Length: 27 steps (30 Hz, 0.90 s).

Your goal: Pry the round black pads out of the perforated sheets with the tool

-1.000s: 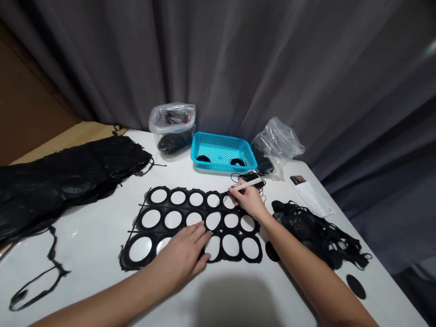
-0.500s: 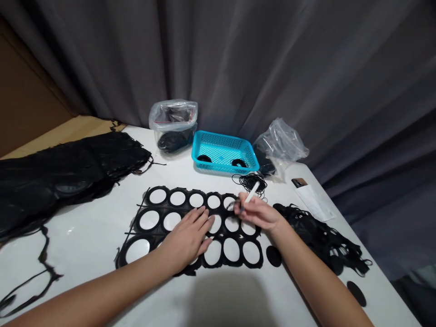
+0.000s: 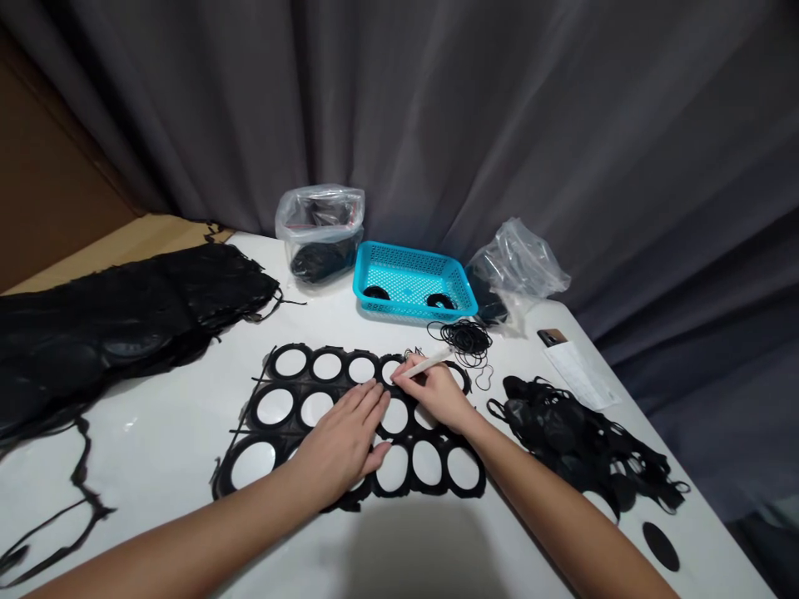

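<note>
A black rubber sheet with rows of round ring-edged holes (image 3: 265, 433) lies flat on the white table. My left hand (image 3: 346, 433) rests palm down on its middle, fingers stretched out, holding nothing. In my right hand (image 3: 434, 391) a slim white pen-like tool (image 3: 430, 361) is pinched, its tip down at a ring in the top row. What kind of tip it has is too small to tell. Thin black strands show just behind those fingers. A tangle of thin black rings (image 3: 468, 337) lies behind the sheet.
A blue basket (image 3: 412, 314) with black ring bundles stands at the back, between two clear plastic bags (image 3: 320, 216) holding black pieces. Black sheets (image 3: 125, 333) are stacked on the left. To the right lie black scraps (image 3: 562, 424), a loose black disc (image 3: 660, 547) and a white paper (image 3: 580, 374).
My right hand drew back from the fifth ring of the top row with a blurred dark strand, then moved left to the fourth ring. My left hand stays on the sheet.
</note>
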Each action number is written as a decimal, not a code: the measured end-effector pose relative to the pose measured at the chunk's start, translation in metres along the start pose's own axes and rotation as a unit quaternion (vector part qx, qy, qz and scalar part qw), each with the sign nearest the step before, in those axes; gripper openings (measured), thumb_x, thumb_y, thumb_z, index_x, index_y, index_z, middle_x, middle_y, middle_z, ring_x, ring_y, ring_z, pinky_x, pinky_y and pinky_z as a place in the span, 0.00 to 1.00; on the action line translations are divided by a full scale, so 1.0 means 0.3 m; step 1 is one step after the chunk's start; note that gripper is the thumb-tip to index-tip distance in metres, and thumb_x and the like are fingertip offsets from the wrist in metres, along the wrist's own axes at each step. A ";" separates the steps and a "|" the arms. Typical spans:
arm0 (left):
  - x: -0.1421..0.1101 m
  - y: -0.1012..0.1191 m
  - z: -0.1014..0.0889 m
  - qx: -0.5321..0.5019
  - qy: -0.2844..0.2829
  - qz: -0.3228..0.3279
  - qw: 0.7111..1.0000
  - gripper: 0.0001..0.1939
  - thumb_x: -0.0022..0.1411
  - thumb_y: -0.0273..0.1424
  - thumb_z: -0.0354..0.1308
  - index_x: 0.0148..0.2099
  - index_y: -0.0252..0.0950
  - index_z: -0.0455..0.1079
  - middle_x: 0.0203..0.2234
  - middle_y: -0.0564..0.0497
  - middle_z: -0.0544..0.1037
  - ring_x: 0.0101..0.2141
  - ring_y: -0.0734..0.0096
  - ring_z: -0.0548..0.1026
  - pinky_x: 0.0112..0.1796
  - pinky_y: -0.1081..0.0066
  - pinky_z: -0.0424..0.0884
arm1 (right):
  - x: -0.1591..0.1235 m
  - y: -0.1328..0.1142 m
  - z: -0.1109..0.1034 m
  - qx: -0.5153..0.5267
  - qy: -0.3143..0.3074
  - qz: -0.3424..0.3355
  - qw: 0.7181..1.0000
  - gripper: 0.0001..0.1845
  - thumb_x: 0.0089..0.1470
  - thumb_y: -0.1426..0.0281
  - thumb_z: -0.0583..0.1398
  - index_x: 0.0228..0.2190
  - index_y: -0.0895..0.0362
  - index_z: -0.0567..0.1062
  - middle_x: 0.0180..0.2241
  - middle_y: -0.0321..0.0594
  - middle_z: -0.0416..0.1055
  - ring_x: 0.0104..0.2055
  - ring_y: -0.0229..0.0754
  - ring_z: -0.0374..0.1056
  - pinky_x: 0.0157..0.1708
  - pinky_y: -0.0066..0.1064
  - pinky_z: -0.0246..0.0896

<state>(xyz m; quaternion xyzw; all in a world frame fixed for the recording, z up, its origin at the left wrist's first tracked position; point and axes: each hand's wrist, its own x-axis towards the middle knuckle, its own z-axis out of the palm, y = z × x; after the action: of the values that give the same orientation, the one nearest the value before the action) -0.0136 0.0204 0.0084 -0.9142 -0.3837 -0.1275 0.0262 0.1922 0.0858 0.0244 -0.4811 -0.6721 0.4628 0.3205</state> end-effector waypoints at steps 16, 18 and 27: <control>0.004 -0.010 -0.006 -0.039 -0.007 -0.010 0.999 0.29 0.68 0.39 0.57 0.64 0.26 0.63 0.62 0.38 0.69 0.62 0.48 0.65 0.60 0.55 0.61 | -0.005 0.006 0.010 -0.050 0.002 -0.020 0.999 0.05 0.58 0.68 0.60 0.31 0.55 0.73 0.35 0.39 0.77 0.37 0.43 0.71 0.39 0.34 0.64; 0.004 -0.010 -0.005 -0.045 -0.008 -0.011 0.999 0.29 0.68 0.39 0.57 0.64 0.26 0.63 0.62 0.38 0.69 0.62 0.48 0.64 0.60 0.55 0.61 | -0.006 0.008 0.009 -0.065 0.002 -0.029 0.997 0.04 0.58 0.69 0.60 0.31 0.55 0.73 0.35 0.38 0.77 0.36 0.42 0.71 0.38 0.33 0.64; 0.003 -0.012 -0.004 -0.065 -0.011 -0.011 0.998 0.30 0.66 0.38 0.59 0.65 0.26 0.62 0.62 0.37 0.68 0.62 0.47 0.63 0.61 0.53 0.61 | -0.017 0.028 0.019 -0.365 -0.018 -0.231 0.902 0.08 0.63 0.76 0.53 0.36 0.55 0.71 0.35 0.45 0.74 0.39 0.48 0.66 0.39 0.37 0.61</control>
<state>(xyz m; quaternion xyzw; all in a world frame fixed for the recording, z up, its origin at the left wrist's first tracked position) -0.0158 0.0233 0.0095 -0.9113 -0.3844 -0.1425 -0.0393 0.1920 0.0800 0.0145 -0.3868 -0.8919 0.1070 0.2084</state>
